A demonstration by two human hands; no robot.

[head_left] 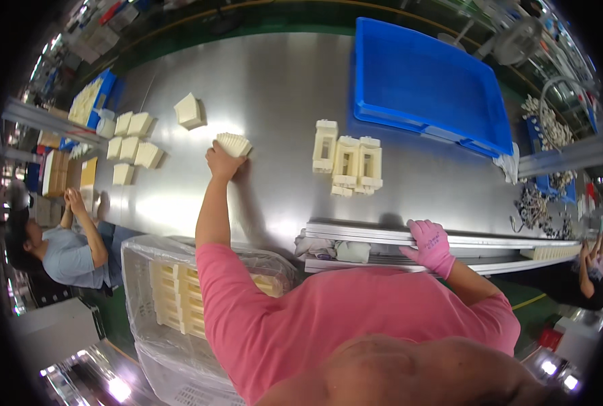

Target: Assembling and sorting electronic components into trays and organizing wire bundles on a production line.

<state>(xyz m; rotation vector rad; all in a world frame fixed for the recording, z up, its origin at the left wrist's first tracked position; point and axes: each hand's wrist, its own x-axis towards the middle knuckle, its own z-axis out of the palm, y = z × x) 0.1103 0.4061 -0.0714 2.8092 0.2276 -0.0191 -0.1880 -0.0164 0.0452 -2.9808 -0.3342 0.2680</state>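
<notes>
cream plastic parts are what it's all about here, but going big to small — the long shiny metal table (274,88) takes up most of the scene. next biggest is the blue tray (423,81) sitting on the far right part of it, flat and shallow. down at the near left there's a white crate lined with a clear bag (146,271), with cream frame-like pieces stacked inside. along the near edge of the table runs a pale metal rail (497,241).

on the table, roughly in the middle, stands a little cluster of three cream rectangular frames (347,162), side by side and touching. off to the far left is a loose group of cream blocks (133,145), with one more block (190,110) sitting apart from them.

now the hands. the person's left hand (221,162) is bare, stretched way out over the table, fingers closed on a small ribbed cream part (234,143) — it's held right at the table surface, left of the three frames and well apart from them. the right hand (430,245) wears a pink glove and rests on the rail, fingers curled over its edge, gripping it.

another person in a light blue shirt (71,254) sits at the left end of the table, hands raised together.
</notes>
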